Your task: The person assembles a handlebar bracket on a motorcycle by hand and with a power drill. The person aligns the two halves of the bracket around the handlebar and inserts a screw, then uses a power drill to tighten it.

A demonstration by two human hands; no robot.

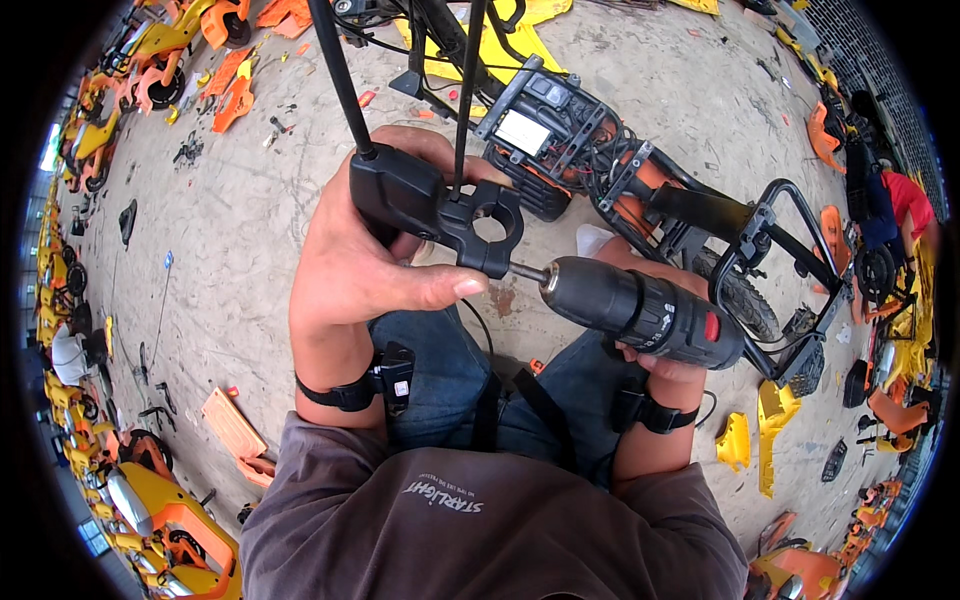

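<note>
My left hand (345,250) is wrapped round a black handlebar clamp bracket (405,195), its thumb pressed along the lower side. The bracket has an open round ring (492,222) at its right end, and two thin black rods run up from it. My right hand (655,275) grips a black cordless drill (640,310) with a red mark on its side; its grip is mostly hidden. The drill lies nearly level, pointing left. Its bit (527,271) reaches the lower edge of the clamp ring, seemingly touching it.
Just ahead to the right lies a stripped scooter frame (720,205) with exposed wiring and a battery-like box. Yellow panels (775,430) and orange panels (235,425) litter the concrete floor. Rows of yellow and orange scooters line both sides. Another person in red (905,205) bends at the far right.
</note>
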